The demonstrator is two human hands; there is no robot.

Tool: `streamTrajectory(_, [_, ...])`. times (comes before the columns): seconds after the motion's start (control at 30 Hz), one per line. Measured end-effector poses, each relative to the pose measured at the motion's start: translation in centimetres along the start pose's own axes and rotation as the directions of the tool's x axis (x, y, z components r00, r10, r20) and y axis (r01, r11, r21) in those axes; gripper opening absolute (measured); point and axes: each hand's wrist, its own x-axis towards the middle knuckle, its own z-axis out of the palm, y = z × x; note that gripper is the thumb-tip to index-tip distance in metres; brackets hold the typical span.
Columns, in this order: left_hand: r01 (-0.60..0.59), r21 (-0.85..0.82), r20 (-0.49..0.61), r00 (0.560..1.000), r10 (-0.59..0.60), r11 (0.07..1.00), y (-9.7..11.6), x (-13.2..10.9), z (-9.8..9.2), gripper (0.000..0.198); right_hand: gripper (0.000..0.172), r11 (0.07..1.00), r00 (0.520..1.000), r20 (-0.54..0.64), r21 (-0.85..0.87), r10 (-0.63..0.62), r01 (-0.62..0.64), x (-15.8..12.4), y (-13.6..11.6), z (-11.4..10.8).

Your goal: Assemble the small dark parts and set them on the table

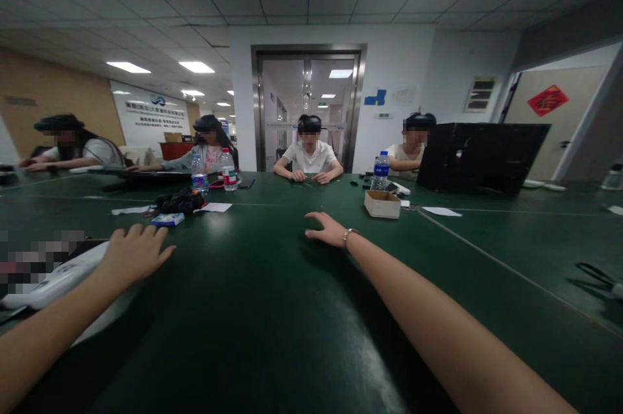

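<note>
My left hand (135,252) is held over the left side of the green table (253,310), fingers spread and nothing in them. Just left of it lies a white plastic device (61,281), partly covered by my forearm. A small blue and white packet (167,220) sits a little beyond my left fingertips. My right hand (327,230) reaches out over the middle of the table, thumb and index finger apart, with a bracelet (346,238) at the wrist. An open cardboard box (382,205) stands to the right of and beyond it, not touched.
Beyond my hands are two bottles (228,170) on the left, black gear (176,200), and a blue-labelled water bottle (381,167). A large black monitor (479,158) stands at the right. Several people wearing headsets sit along the far side; one person (310,154) faces me.
</note>
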Motion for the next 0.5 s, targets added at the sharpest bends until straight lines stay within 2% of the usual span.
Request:
streamTrajectory(0.07, [-0.131, 0.092, -0.063, 0.989, 0.137, 0.987, 2.2, 0.7, -0.7, 0.045, 0.062, 0.997, 0.997, -0.002, -0.02, 0.077, -0.077, -0.5, 0.1, -1.0])
streamTrajectory(0.13, [-0.232, 0.087, -0.089, 0.967, 0.24, 0.969, 5.0, 1.7, -1.3, 0.042, 0.062, 0.988, 0.99, 0.001, -0.056, 0.143, -0.143, -0.9, 0.2, -1.5])
streamTrajectory(0.23, [-0.345, -0.029, -0.084, 0.936, 0.342, 0.938, 10.1, 3.6, -2.1, 0.037, 0.052, 0.977, 0.983, -0.02, -0.105, 0.185, -0.186, -1.2, 0.2, -1.2])
streamTrajectory(0.3, [-0.408, -0.129, -0.09, 0.913, 0.399, 0.904, 14.1, 4.8, -2.6, 0.035, 0.045, 0.973, 0.982, -0.073, -0.139, 0.176, -0.185, -1.4, 0.2, -0.3])
streamTrajectory(0.4, [-0.514, -0.263, -0.111, 0.857, 0.504, 0.816, 20.0, 6.2, -2.9, 0.035, 0.048, 0.965, 0.973, -0.177, -0.187, 0.151, -0.184, -1.8, 0.7, 0.9])
streamTrajectory(0.5, [-0.585, -0.343, -0.173, 0.808, 0.563, 0.735, 24.8, 7.2, -2.4, 0.043, 0.048, 0.965, 0.958, -0.245, -0.175, 0.148, -0.193, -2.1, 1.2, 1.4])
